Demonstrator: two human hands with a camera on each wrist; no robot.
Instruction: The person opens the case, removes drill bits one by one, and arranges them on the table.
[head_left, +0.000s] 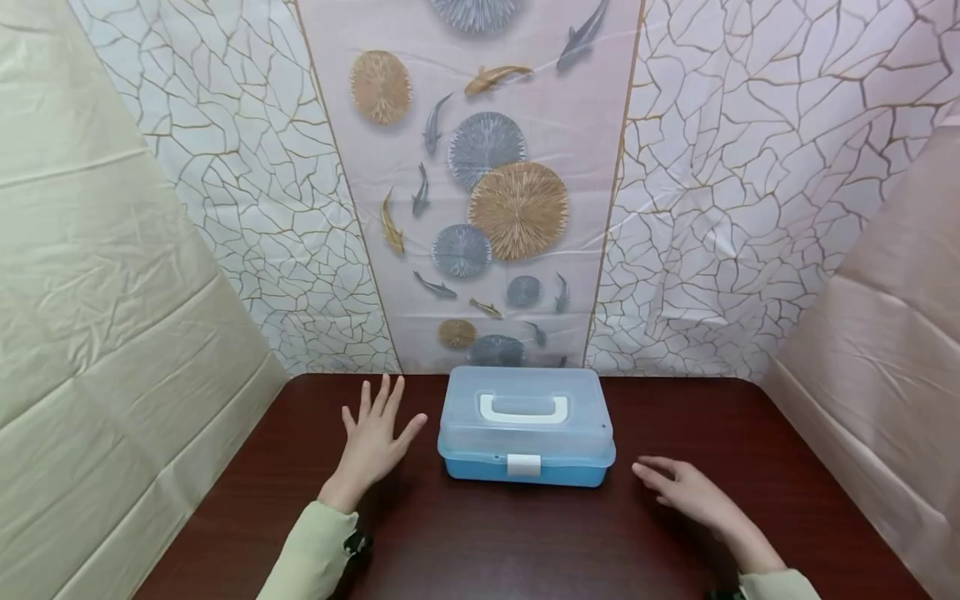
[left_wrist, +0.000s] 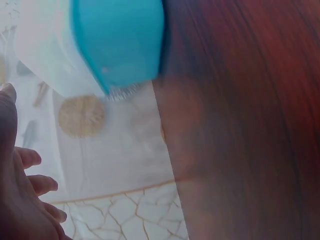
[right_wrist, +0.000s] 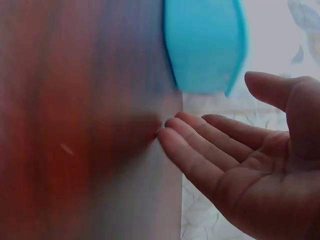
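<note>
A blue plastic storage box [head_left: 480, 468] with a frosted clear lid stands closed on the dark table. Its white carrying handle [head_left: 525, 417] lies flat on the lid, and a white latch [head_left: 523, 465] sits at the front middle. Left of the box is my left hand [head_left: 372, 446], fingers spread and holding nothing. My right hand [head_left: 693, 497] is at the box's right, apart from it, fingers loosely bent and the palm bare in the right wrist view. Both wrist views show the box's blue side [left_wrist: 122, 40] near the hands.
The dark reddish wood table [head_left: 480, 542] has rounded far corners. Behind it hangs a patterned cloth [head_left: 525, 308] with fish and round motifs. Plain beige cloth walls [head_left: 150, 375] slope along the left and right sides.
</note>
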